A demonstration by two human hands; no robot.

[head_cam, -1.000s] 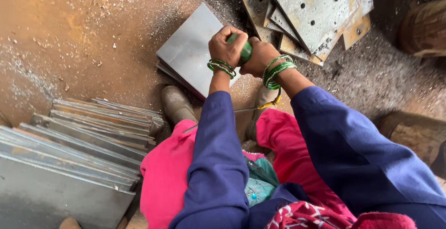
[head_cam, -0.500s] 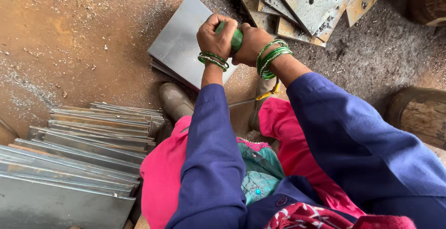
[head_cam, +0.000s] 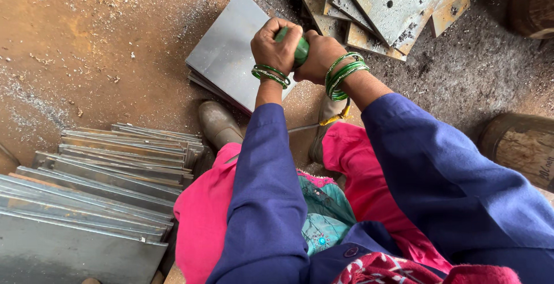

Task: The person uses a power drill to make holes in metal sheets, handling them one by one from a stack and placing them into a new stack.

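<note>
Hands are clamping together on a green cylindrical tool handle (head_cam: 300, 46): the left hand (head_cam: 276, 46) is fisting around it and the right hand (head_cam: 321, 58) is gripping it from the other side. Just beneath them a flat grey steel plate (head_cam: 231, 53) is lying on the rusty floor. Green bangles (head_cam: 340, 74) could be snagging; a slipping grip might be dropping the tool toward the brown boot (head_cam: 218, 123) below.
</note>
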